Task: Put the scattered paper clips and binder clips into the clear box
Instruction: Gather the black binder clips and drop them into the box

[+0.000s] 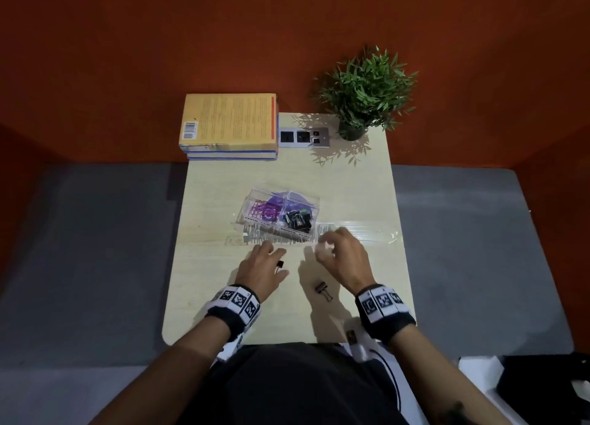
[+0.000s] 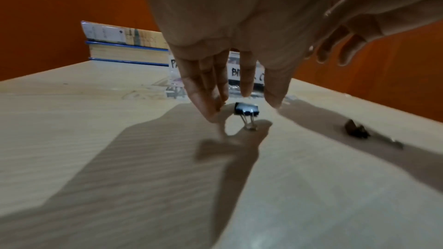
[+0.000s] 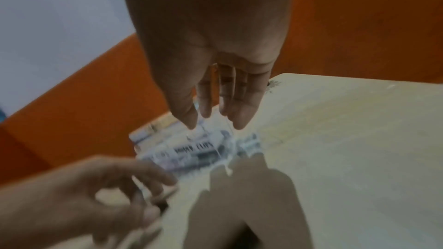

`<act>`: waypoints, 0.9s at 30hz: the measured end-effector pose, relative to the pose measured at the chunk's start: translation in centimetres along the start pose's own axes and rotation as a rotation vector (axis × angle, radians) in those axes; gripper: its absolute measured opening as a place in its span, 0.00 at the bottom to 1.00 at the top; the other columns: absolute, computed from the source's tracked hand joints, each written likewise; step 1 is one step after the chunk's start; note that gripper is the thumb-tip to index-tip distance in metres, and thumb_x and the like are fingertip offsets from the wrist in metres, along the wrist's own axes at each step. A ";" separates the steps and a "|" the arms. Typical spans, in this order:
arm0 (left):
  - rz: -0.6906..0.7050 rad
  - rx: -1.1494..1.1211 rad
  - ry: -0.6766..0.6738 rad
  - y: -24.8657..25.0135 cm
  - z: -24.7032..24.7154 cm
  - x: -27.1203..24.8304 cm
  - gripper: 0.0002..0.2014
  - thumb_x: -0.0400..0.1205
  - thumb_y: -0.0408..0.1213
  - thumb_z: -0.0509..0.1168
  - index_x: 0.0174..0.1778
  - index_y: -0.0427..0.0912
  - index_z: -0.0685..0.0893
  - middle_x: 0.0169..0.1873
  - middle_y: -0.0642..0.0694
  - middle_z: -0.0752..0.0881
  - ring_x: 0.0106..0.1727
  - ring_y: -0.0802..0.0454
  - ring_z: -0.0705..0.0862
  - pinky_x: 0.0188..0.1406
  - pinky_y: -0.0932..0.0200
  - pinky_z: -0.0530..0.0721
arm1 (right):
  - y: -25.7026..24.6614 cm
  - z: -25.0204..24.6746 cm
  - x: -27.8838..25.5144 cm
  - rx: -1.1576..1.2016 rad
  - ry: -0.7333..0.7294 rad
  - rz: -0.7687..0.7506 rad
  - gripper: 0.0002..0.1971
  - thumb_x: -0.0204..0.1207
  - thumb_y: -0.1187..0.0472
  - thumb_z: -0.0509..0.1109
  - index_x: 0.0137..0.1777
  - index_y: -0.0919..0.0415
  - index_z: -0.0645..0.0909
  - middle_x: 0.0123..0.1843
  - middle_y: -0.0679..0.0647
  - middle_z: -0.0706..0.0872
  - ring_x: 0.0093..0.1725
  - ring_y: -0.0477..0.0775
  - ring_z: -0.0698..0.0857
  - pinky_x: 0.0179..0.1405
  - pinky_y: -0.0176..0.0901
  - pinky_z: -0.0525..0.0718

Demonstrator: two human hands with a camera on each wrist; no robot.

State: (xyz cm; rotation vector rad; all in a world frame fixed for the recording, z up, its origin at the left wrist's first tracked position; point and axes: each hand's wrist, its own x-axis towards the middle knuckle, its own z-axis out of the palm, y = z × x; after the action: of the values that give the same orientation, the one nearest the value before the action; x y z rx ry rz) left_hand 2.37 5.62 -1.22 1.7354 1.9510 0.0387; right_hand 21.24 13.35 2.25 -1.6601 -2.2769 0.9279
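The clear box stands mid-table, with purple paper clips in its left compartment and black binder clips in its right. My left hand hangs open just in front of it. A small black binder clip lies on the table between its thumb and fingers, untouched. My right hand hovers near the box's front right corner, fingers relaxed and empty. A brown binder clip lies below the right hand, and another clip sits at the table's front edge.
A stack of books fills the far left corner of the table. A socket panel and a potted plant stand at the far right. A glinting clear piece lies right of the box.
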 end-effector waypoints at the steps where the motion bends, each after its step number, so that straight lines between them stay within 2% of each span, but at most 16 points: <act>1: 0.035 0.032 -0.006 -0.1 0.4 -0.1 0.19 0.78 0.44 0.70 0.65 0.46 0.78 0.60 0.42 0.76 0.62 0.42 0.74 0.40 0.46 0.83 | 0.8 0.5 -1.0 -0.048 -0.044 -0.017 0.12 0.73 0.53 0.73 0.54 0.54 0.84 0.53 0.53 0.83 0.42 0.58 0.86 0.38 0.46 0.82; 3: 0.112 0.048 0.014 -0.1 0.9 -0.4 0.17 0.76 0.37 0.73 0.59 0.42 0.81 0.54 0.41 0.78 0.55 0.40 0.78 0.31 0.49 0.82 | 1.9 1.4 -2.9 -0.112 -0.145 -0.060 0.16 0.72 0.54 0.74 0.59 0.54 0.83 0.54 0.55 0.82 0.44 0.60 0.85 0.36 0.44 0.79; 5: 0.187 0.075 0.024 -0.2 1.3 -0.7 0.13 0.70 0.29 0.77 0.48 0.39 0.84 0.44 0.40 0.81 0.44 0.41 0.81 0.24 0.52 0.80 | 2.7 2.6 -4.3 -0.179 -0.230 -0.119 0.18 0.70 0.54 0.75 0.60 0.52 0.81 0.54 0.54 0.80 0.46 0.58 0.84 0.33 0.43 0.78; 7: 0.228 0.115 0.015 -0.3 1.9 -1.0 0.11 0.67 0.25 0.77 0.41 0.38 0.83 0.38 0.40 0.81 0.38 0.41 0.81 0.21 0.53 0.78 | 3.2 4.0 -5.2 -0.286 -0.279 -0.183 0.18 0.69 0.59 0.77 0.59 0.51 0.79 0.54 0.53 0.78 0.47 0.56 0.82 0.28 0.44 0.78; 9: 0.248 0.114 -0.013 -0.2 2.3 -1.2 0.10 0.67 0.23 0.74 0.39 0.37 0.82 0.37 0.39 0.80 0.36 0.40 0.81 0.20 0.51 0.80 | 3.3 4.9 -5.5 -0.341 -0.291 -0.218 0.14 0.69 0.65 0.76 0.52 0.56 0.79 0.48 0.54 0.78 0.43 0.57 0.81 0.24 0.46 0.76; 11: 0.248 0.087 -0.049 0.0 2.3 -1.4 0.06 0.70 0.24 0.70 0.39 0.35 0.81 0.37 0.38 0.79 0.37 0.37 0.81 0.22 0.47 0.82 | 2.8 4.9 -5.4 -0.333 -0.274 -0.236 0.07 0.70 0.66 0.75 0.43 0.61 0.79 0.41 0.55 0.78 0.35 0.60 0.81 0.22 0.46 0.73; 14: 0.254 -0.025 0.013 1.0 0.6 -1.3 0.04 0.72 0.27 0.68 0.41 0.36 0.81 0.39 0.40 0.80 0.40 0.40 0.80 0.29 0.46 0.83 | 2.4 4.4 -4.7 -0.244 -0.204 -0.242 0.06 0.72 0.63 0.71 0.38 0.63 0.78 0.37 0.58 0.79 0.29 0.65 0.81 0.23 0.46 0.70; 17: 0.251 -0.158 0.153 2.7 -2.7 0.2 0.07 0.75 0.31 0.70 0.47 0.40 0.83 0.45 0.44 0.82 0.43 0.47 0.80 0.37 0.53 0.83 | 1.9 3.0 -3.8 -0.017 -0.125 -0.142 0.12 0.72 0.52 0.66 0.37 0.61 0.82 0.36 0.56 0.81 0.30 0.61 0.81 0.28 0.46 0.75; 18: 0.245 -0.186 0.205 3.2 -3.8 1.0 0.08 0.76 0.32 0.70 0.49 0.41 0.83 0.47 0.45 0.82 0.45 0.49 0.81 0.39 0.54 0.83 | 1.5 2.3 -3.3 0.044 -0.107 -0.112 0.10 0.70 0.52 0.68 0.37 0.59 0.83 0.36 0.55 0.82 0.31 0.58 0.81 0.30 0.45 0.78; 20: 0.203 -0.252 0.279 4.1 -5.8 3.0 0.09 0.77 0.34 0.70 0.52 0.41 0.83 0.49 0.44 0.83 0.46 0.47 0.81 0.41 0.53 0.83 | 0.5 0.7 -2.2 0.108 -0.051 -0.068 0.03 0.66 0.60 0.75 0.37 0.57 0.84 0.36 0.53 0.83 0.32 0.53 0.82 0.34 0.42 0.79; 22: 0.176 -0.267 0.310 4.7 -7.0 4.8 0.09 0.78 0.35 0.70 0.53 0.42 0.84 0.50 0.43 0.84 0.48 0.45 0.81 0.42 0.50 0.83 | -0.6 -0.7 -0.7 0.149 0.034 -0.049 0.06 0.64 0.63 0.77 0.37 0.55 0.83 0.36 0.50 0.84 0.33 0.49 0.82 0.34 0.38 0.78; 25: 0.131 -0.246 0.282 4.6 -7.5 6.1 0.10 0.77 0.36 0.69 0.54 0.46 0.84 0.50 0.45 0.84 0.52 0.44 0.81 0.44 0.50 0.84 | -2.2 -2.2 1.7 0.199 0.156 -0.082 0.04 0.68 0.61 0.77 0.40 0.56 0.84 0.37 0.50 0.85 0.33 0.48 0.82 0.34 0.39 0.80; 27: 0.096 -0.249 0.293 4.0 -7.1 5.7 0.10 0.77 0.34 0.69 0.54 0.46 0.84 0.52 0.45 0.84 0.51 0.45 0.82 0.42 0.50 0.84 | -3.0 -2.4 3.0 0.237 0.185 -0.094 0.05 0.70 0.60 0.77 0.44 0.57 0.85 0.39 0.53 0.87 0.34 0.51 0.84 0.36 0.41 0.82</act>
State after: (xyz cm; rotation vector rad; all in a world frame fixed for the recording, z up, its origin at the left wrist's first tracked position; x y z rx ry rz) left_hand 2.98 13.88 4.26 1.7290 1.9603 0.5750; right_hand 18.96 16.43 5.26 -1.4613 -2.0181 0.9394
